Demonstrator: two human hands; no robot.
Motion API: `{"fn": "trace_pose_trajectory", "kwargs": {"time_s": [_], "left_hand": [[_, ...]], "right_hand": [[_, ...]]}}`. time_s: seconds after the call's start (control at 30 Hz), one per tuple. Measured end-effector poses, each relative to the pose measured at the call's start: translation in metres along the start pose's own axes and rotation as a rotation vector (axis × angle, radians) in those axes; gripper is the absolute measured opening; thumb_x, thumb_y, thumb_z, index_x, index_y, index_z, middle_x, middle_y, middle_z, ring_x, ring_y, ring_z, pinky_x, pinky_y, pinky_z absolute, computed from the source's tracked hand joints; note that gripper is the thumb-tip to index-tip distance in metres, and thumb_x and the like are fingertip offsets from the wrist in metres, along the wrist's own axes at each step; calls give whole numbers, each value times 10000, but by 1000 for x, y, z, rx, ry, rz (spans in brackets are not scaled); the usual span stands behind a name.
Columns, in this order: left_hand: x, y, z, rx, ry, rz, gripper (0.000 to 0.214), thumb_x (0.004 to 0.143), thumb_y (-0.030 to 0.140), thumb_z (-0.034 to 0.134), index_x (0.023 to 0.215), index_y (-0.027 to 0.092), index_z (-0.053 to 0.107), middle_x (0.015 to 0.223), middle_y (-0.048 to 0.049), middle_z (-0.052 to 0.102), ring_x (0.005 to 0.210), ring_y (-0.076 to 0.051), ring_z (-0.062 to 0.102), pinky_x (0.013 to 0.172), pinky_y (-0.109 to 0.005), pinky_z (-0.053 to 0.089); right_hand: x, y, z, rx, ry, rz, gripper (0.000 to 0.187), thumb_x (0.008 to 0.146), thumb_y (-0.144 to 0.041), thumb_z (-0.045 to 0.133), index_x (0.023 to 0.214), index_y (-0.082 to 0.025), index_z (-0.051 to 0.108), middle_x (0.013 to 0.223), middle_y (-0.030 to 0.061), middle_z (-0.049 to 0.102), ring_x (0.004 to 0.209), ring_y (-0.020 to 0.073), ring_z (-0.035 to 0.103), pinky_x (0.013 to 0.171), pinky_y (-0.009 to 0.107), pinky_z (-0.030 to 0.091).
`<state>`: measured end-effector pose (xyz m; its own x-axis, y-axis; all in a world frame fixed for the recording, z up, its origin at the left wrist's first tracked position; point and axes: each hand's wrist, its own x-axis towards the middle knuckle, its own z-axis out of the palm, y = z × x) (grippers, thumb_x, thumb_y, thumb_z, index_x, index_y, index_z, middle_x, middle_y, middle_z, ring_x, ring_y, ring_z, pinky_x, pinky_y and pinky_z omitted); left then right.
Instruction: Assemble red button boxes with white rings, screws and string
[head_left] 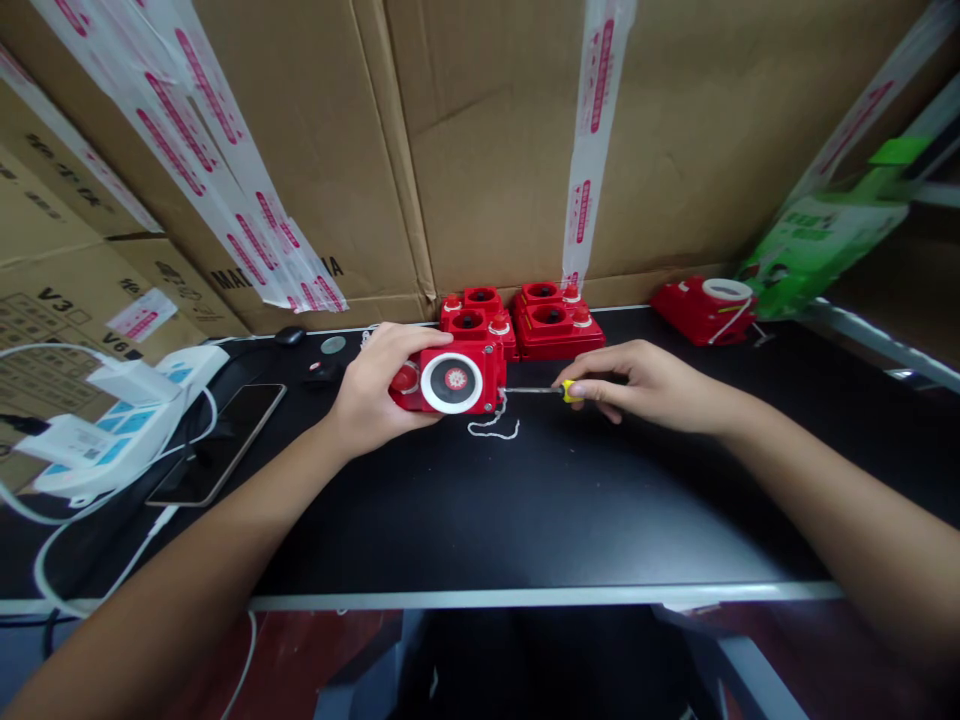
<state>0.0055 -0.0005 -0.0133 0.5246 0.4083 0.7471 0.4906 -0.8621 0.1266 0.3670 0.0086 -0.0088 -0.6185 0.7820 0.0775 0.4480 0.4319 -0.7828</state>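
My left hand (373, 385) is wrapped round a red device (491, 372) with a white-ringed round dial and a red knob at its left end. My right hand (626, 383) grips a screwdriver (529, 390) by its yellow handle. The shaft points left, and its tip meets the device's right side, where a white string (495, 433) hangs loose. Whether the tip sits in a screw is too small to tell. Behind stand several similar red units (559, 340) with black round recesses.
Another red unit (701, 308) with a white ring lies at the back right, beside a green bag (814, 240). On the left are a phone (221, 445), a white power strip (142, 420) with cables, and small black items. Cardboard boxes (495, 150) wall the back of the black table (480, 530).
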Motion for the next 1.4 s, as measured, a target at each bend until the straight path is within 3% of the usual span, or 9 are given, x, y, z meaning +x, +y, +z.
{"fn": "trace_pose_trajectory", "kwargs": {"time_s": [0.13, 0.2, 0.37, 0.6, 0.77, 0.9, 1.1, 1.27, 1.4], "left_hand": [[-1, -1, 1, -1, -11, -3, 680, 808, 332, 922, 1405, 241, 610, 1324, -124, 750, 1168, -311, 709, 1019, -493, 553], [-1, 0, 1, -4, -12, -4, 675, 812, 341, 919, 1404, 246, 610, 1328, -121, 750, 1171, -312, 711, 1020, -494, 554], [-1, -1, 1, -5, -16, -13, 689, 803, 327, 925, 1408, 247, 604, 1341, -121, 745, 1187, -314, 704, 1033, -494, 548], [-4, -5, 3, 0, -55, -44, 674, 801, 332, 917, 1396, 252, 612, 1334, -115, 744, 1182, -315, 704, 1043, -491, 550], [-3, -5, 5, -17, -33, -87, 663, 784, 360, 929, 1362, 233, 630, 1301, -118, 748, 1156, -308, 703, 1024, -485, 563], [-3, -5, 4, -24, -27, -104, 671, 774, 384, 939, 1356, 237, 639, 1301, -115, 750, 1148, -306, 700, 1018, -495, 563], [-4, -5, 4, -47, -5, -139, 699, 749, 410, 964, 1343, 227, 644, 1298, -114, 749, 1153, -303, 714, 1029, -484, 568], [-3, -5, 3, -47, 2, -125, 684, 758, 398, 955, 1343, 226, 644, 1293, -115, 750, 1152, -305, 715, 1032, -491, 568], [-2, -6, 1, -8, -22, -40, 657, 810, 373, 921, 1383, 243, 626, 1325, -122, 751, 1177, -313, 711, 1035, -497, 559]], "right_hand": [[2, 3, 2, -81, 142, -135, 443, 746, -525, 942, 995, -213, 751, 950, 41, 757, 774, 191, 701, 730, 347, 583], [1, 2, 1, -95, 172, -179, 374, 768, -485, 939, 929, -216, 736, 918, 40, 754, 809, 201, 710, 767, 353, 585], [-3, -5, -2, -16, 98, -96, 310, 857, -494, 871, 949, -215, 771, 867, 36, 769, 680, 186, 723, 670, 347, 591], [-4, -4, 2, -3, 35, 10, 413, 949, -585, 736, 1085, -196, 755, 885, 42, 753, 571, 147, 645, 560, 321, 549], [2, 5, 5, -150, 141, -149, 461, 775, -550, 920, 1002, -221, 689, 1007, 66, 728, 799, 202, 674, 729, 357, 580], [4, 10, 6, -196, 240, -225, 374, 839, -505, 875, 926, -245, 620, 952, 52, 676, 796, 204, 638, 755, 376, 576], [-1, 0, 1, -232, 305, -261, 306, 860, -504, 862, 987, -260, 727, 973, 60, 727, 843, 232, 656, 807, 405, 556], [-3, -3, 3, -91, 318, -175, 381, 779, -535, 923, 947, -249, 735, 938, 48, 747, 823, 230, 708, 821, 408, 594], [0, -3, 7, 149, 189, 60, 487, 764, -572, 918, 1008, -210, 701, 876, 45, 740, 638, 182, 706, 633, 354, 591]]}}
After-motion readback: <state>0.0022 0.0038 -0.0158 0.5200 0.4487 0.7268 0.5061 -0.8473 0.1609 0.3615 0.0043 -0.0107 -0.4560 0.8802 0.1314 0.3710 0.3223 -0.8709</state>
